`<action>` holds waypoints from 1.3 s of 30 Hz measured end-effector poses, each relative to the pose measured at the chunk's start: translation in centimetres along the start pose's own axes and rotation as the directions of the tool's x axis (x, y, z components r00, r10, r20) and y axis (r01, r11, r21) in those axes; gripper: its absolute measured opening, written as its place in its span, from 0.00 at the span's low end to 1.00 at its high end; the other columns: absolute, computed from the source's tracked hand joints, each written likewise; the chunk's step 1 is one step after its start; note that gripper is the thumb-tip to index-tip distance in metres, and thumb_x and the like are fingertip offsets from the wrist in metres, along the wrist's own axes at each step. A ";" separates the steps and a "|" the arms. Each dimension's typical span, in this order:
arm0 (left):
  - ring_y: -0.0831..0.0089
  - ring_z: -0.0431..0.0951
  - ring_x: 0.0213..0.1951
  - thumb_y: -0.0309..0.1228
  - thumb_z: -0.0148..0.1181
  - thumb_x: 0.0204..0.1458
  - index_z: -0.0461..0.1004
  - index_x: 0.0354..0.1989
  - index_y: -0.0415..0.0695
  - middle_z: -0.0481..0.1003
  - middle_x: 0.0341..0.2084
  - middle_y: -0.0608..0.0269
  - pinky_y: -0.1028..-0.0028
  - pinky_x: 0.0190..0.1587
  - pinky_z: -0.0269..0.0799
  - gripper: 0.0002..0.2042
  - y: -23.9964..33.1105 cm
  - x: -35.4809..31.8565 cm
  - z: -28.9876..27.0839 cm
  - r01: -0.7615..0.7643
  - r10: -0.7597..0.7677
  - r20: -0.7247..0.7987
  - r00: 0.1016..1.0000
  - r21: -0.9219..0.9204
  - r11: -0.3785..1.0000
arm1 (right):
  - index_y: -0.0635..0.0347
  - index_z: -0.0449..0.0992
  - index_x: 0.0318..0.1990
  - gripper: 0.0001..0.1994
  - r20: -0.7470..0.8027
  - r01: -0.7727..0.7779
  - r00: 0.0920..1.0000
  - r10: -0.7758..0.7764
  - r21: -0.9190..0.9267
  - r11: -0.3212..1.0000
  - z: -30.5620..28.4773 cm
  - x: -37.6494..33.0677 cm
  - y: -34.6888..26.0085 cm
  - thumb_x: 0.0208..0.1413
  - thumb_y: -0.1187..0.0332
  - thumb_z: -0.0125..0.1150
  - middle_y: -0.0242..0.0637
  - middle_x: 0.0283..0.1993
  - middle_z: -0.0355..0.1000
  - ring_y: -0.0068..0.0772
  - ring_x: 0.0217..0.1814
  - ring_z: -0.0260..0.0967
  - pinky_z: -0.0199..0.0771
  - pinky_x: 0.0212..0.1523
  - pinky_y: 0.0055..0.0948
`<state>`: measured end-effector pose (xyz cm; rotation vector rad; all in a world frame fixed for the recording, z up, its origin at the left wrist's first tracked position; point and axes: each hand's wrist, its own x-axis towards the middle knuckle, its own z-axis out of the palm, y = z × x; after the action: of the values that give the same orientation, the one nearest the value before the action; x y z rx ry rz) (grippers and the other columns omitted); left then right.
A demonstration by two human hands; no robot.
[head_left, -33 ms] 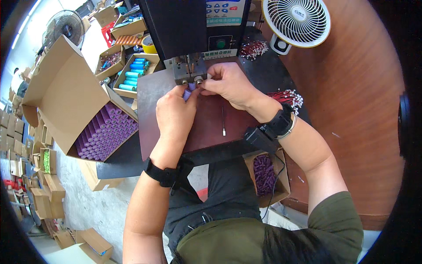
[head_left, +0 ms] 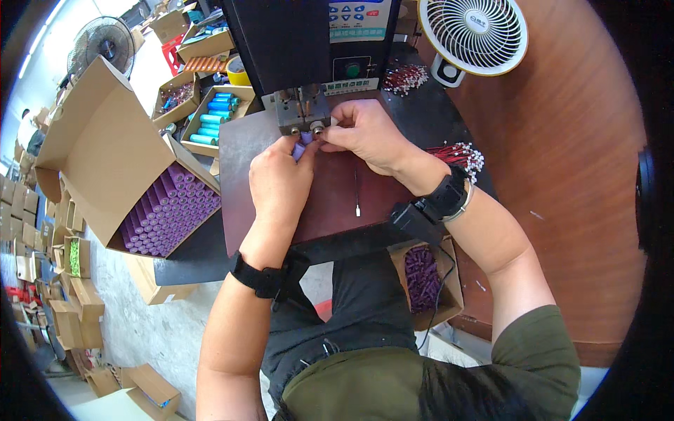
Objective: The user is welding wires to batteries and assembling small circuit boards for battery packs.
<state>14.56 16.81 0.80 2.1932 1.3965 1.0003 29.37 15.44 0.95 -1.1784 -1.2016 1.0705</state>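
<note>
My left hand [head_left: 279,179] and my right hand [head_left: 364,132] meet under the metal head [head_left: 303,112] of a black bench machine [head_left: 302,42]. Between their fingertips they pinch a small purple cylindrical cell [head_left: 302,146], held up against the two electrode tips. The left hand grips it from below, the right from the side. Most of the cell is hidden by my fingers. Both wrists wear black straps. A thin wire with a white end [head_left: 357,193] lies on the dark red work plate [head_left: 330,210] just below my hands.
An open cardboard box of purple cells [head_left: 168,210] sits at my left, and a smaller box of them [head_left: 421,277] by my right knee. A tray of blue cells [head_left: 214,119] stands behind. Red wire bundles [head_left: 456,153] and a white fan [head_left: 472,31] are at the right.
</note>
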 end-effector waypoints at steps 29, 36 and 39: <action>0.53 0.74 0.29 0.37 0.57 0.43 0.74 0.31 0.45 0.73 0.22 0.50 0.62 0.32 0.68 0.10 0.0 0.0 0.1 -0.005 0.005 -0.010 1.000 0.000 1.000 | 0.70 0.72 0.25 0.05 -0.025 -0.029 0.999 0.030 0.037 0.999 0.2 -0.5 -0.6 0.44 0.75 0.57 0.35 0.25 0.69 0.20 0.26 0.65 0.67 0.26 0.19; 0.53 0.74 0.29 0.37 0.57 0.43 0.74 0.33 0.44 0.73 0.22 0.49 0.63 0.32 0.69 0.12 -0.1 -0.1 0.1 -0.011 0.010 -0.022 1.000 -0.011 1.000 | 0.70 0.72 0.26 0.06 -0.014 -0.031 0.999 0.031 0.046 0.998 0.3 -0.6 -0.5 0.45 0.74 0.58 0.35 0.25 0.69 0.20 0.25 0.65 0.67 0.26 0.19; 0.53 0.74 0.29 0.37 0.57 0.43 0.74 0.33 0.44 0.73 0.22 0.49 0.63 0.32 0.69 0.12 -0.1 0.0 0.1 -0.010 0.010 -0.017 1.000 -0.001 1.000 | 0.70 0.71 0.26 0.06 -0.018 -0.038 0.999 0.038 0.044 0.998 0.2 -0.4 -0.5 0.45 0.74 0.58 0.35 0.25 0.69 0.21 0.25 0.66 0.68 0.27 0.19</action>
<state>14.59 16.90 0.65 2.1977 1.3942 1.0254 29.13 14.98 1.43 -1.1796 -1.1402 1.1063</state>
